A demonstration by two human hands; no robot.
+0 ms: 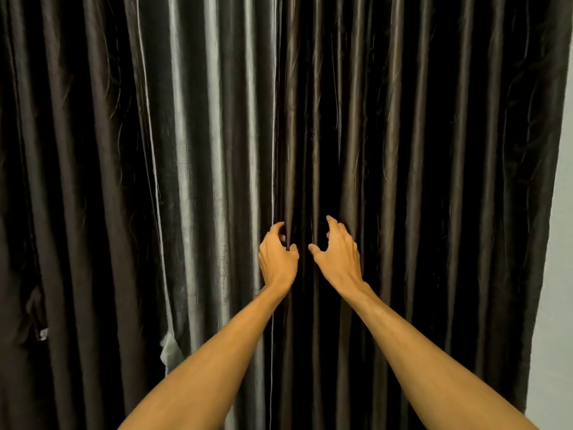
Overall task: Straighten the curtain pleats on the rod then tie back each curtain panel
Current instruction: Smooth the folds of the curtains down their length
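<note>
- The left hand (278,259) pinches a pleat (290,150) at the dark curtain panel's (403,150) edge.
- The right hand (338,256), fingers loosely spread, grasps nothing, just beside it.

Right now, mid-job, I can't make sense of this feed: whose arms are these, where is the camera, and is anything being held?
There is no machine here. These are a person's two bare arms, and the single picture comes from a camera worn on their head, looking forward. In front hangs a dark, shiny curtain in long vertical folds; there is no table. The left hand pinches one pleat between thumb and curled fingers. The right hand is open beside it, fingers spread toward the next fold, holding nothing. A pale wall shows at the right edge. The rod is out of view.
</note>
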